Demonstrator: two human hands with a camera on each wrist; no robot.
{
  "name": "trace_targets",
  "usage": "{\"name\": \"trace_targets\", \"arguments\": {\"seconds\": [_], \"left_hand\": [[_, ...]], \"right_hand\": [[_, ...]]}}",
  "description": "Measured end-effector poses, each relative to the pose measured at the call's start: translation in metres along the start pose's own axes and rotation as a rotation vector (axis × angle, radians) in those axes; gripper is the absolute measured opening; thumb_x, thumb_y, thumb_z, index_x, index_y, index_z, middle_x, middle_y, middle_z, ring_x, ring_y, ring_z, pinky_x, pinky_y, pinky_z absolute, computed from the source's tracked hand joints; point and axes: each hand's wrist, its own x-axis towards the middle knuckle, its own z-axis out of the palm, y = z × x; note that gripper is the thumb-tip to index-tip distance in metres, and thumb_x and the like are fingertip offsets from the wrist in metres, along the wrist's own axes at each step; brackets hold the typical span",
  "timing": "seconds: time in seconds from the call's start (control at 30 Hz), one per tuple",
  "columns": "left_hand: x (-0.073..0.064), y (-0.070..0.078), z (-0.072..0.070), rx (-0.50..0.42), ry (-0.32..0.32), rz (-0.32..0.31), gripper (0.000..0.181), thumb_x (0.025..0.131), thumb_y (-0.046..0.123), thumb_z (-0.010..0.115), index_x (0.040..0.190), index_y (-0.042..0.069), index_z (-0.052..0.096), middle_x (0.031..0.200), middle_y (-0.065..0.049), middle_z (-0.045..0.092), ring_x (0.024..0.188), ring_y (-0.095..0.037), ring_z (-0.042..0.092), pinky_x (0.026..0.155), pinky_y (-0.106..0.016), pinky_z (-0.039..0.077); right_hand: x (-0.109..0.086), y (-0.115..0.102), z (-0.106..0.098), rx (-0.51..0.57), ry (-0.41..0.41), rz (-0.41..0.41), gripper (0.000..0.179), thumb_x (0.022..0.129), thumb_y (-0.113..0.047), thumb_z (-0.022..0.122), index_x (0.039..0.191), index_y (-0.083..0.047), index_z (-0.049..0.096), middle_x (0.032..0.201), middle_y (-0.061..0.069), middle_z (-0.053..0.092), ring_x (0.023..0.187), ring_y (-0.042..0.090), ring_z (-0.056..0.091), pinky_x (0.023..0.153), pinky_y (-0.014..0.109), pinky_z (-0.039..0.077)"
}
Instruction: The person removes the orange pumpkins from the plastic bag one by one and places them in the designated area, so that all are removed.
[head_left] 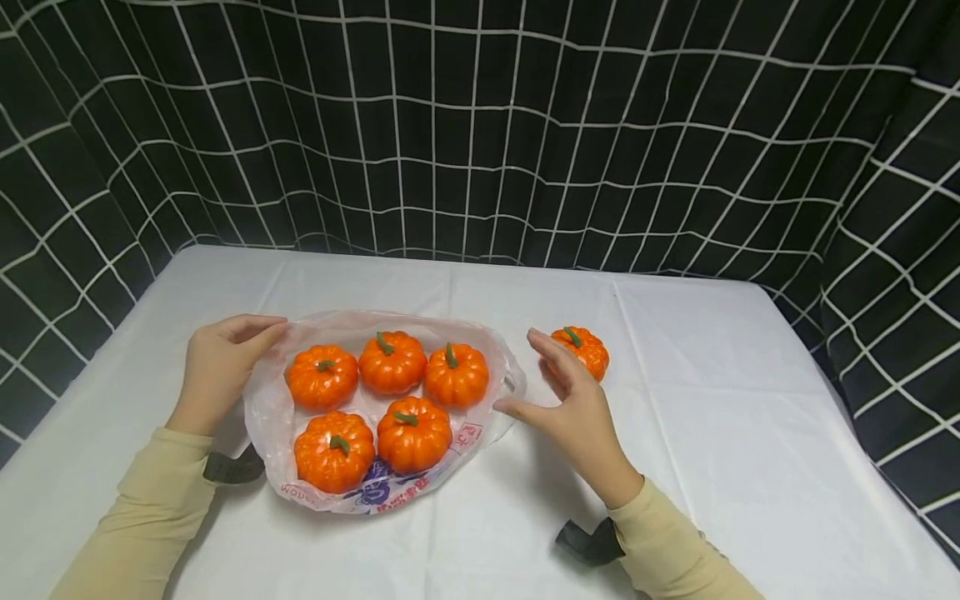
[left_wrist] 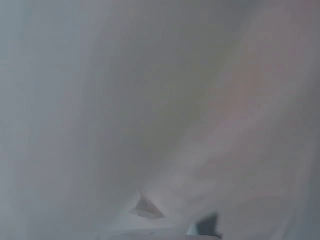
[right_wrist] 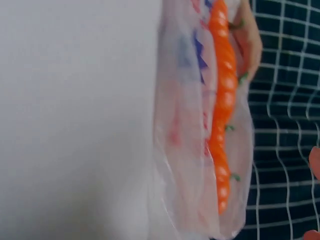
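I count six small orange pumpkins on my feed: five (head_left: 415,435) inside one thin plastic bag (head_left: 258,425), three far side, two near side, all stems visible from the head view. Number six (head_left: 591,352) sits on the bench (head_left: 720,433) right of the bag, partly covered by the right hand (head_left: 581,425).

Hands: two. Left hand (head_left: 213,371) pinches the bag's rim at its left end, thumb and fingertips together on the plastic. Right hand has thumb and fingers apart, thumb at the bag's right edge; can't tell if it's touching.

One bag, purple and red print on the near side, folds make most of it unreadable. Right wrist cam gives me the bag side-on: pumpkins merge into one orange strip, four green stems countable, two fingertips (right_wrist: 315,162) cut off at frame edge. Left wrist cam is pale blur, can't make much out.

Further out: two tan sleeves (head_left: 142,500), cut by the frame, two black straps (head_left: 234,467), one white-gridded black curtain (head_left: 480,125) behind the bench.
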Motion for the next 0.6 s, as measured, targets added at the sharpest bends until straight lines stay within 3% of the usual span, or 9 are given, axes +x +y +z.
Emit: {"name": "trace_targets", "arguments": {"seconds": [0.17,0.33,0.6], "left_hand": [[0.0,0.0,0.001,0.004,-0.003,0.003,0.046,0.096,0.044,0.062,0.117,0.004,0.072,0.119,-0.018,0.072,0.118,-0.029,0.059,0.097,-0.035,0.044],[0.0,0.0,0.001,0.0,-0.002,0.009,0.046,0.096,0.044,0.062,0.116,0.004,0.073,0.117,-0.018,0.072,0.116,-0.028,0.059,0.097,-0.035,0.043],[-0.002,0.002,0.001,-0.001,0.003,0.005,0.046,0.096,0.044,0.062,0.116,0.004,0.072,0.118,-0.018,0.072,0.115,-0.027,0.059,0.091,-0.024,0.043]], "right_hand": [[-0.003,-0.001,0.013,-0.022,-0.083,-0.019,0.082,0.071,-0.007,0.089,0.143,-0.003,0.05,0.151,0.013,0.049,0.143,0.027,0.042,0.112,0.034,0.038],[-0.005,-0.006,0.025,-0.024,-0.142,-0.022,0.08,0.07,-0.006,0.089,0.141,0.0,0.052,0.148,0.015,0.052,0.142,0.029,0.044,0.111,0.036,0.04],[-0.008,-0.01,0.039,-0.049,-0.219,0.008,0.083,0.071,-0.016,0.09,0.143,-0.005,0.051,0.152,0.01,0.049,0.143,0.028,0.043,0.114,0.042,0.037]]}}
